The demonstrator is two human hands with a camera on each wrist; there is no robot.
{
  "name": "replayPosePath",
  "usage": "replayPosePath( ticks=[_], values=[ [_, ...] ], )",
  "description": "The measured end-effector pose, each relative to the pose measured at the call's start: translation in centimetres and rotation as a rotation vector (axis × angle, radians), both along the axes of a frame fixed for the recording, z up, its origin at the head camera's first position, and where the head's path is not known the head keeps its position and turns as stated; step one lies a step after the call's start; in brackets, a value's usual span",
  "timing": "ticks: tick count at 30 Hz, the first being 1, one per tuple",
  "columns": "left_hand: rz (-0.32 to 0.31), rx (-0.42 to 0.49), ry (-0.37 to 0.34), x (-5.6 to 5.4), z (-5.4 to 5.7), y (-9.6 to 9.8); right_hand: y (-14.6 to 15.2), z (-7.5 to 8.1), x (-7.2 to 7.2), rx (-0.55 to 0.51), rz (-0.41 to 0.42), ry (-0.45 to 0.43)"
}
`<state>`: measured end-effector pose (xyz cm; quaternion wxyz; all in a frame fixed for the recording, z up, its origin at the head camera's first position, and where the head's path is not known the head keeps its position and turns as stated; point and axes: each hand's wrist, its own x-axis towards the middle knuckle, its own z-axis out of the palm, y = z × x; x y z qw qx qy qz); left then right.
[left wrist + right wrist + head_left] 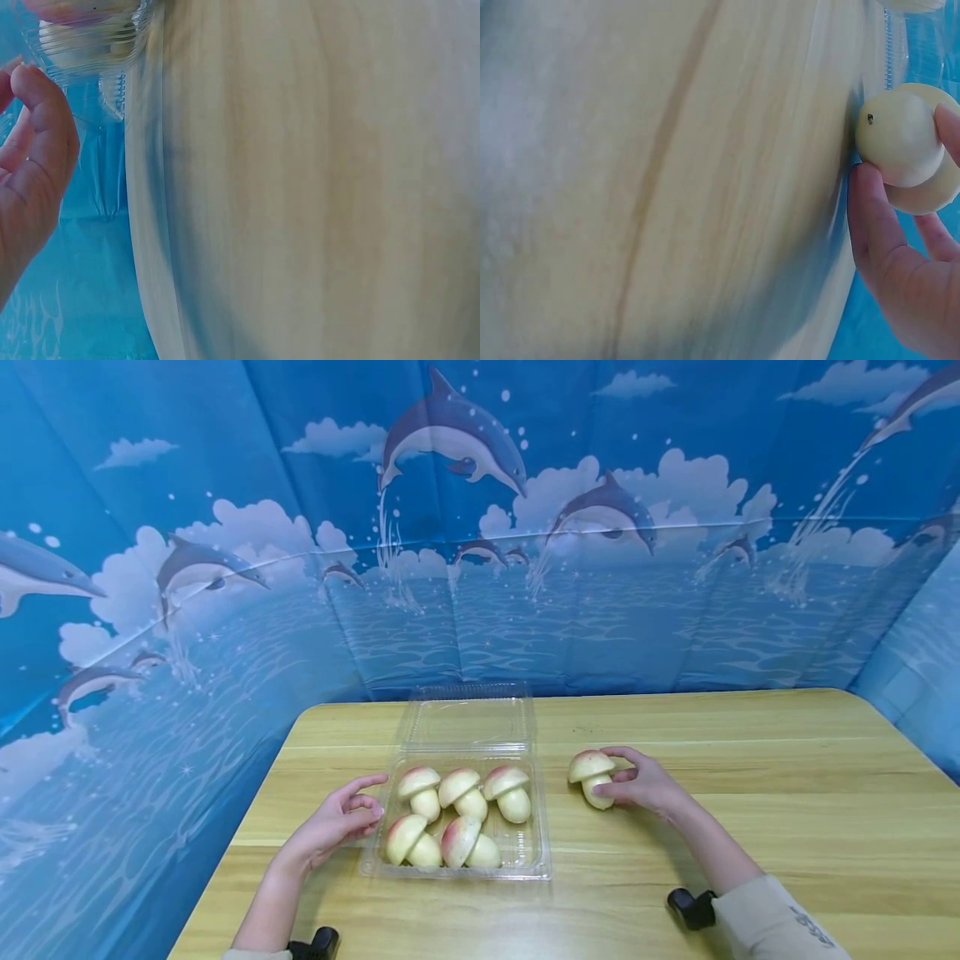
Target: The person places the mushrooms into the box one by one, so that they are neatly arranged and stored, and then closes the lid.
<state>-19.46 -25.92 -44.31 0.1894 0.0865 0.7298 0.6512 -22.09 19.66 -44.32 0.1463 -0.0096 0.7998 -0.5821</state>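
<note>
A clear plastic clamshell box lies with its lid folded back. In it sit several toy mushrooms, cream with pinkish-red caps, in two rows; its front right part shows bare plastic. My left hand is at the box's left side, fingers loosely bent and holding nothing; whether the fingertips touch the rim I cannot tell. To the right of the box, my right hand holds another mushroom between thumb and fingers. The right wrist view shows this mushroom's rounded stem end with a small dark hole.
The wooden table has a rounded edge at the back. Behind it hangs a blue dolphin-printed curtain. The raised lid spreads toward the table's back edge. Tiny dark specks lie behind the held mushroom.
</note>
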Motion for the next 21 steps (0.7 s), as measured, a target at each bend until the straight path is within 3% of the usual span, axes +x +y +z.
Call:
replayPosePath(
  ticks=[10,21],
  values=[
    [0.01,-0.006,-0.007,-0.2,-0.3,-0.1,-0.5,1.1,1.2,-0.065,0.026,-0.006],
    [0.011,-0.003,-0.008,-0.1,-0.2,-0.1,-1.9,2.9,2.4,-0.16,0.119,0.019]
  ],
)
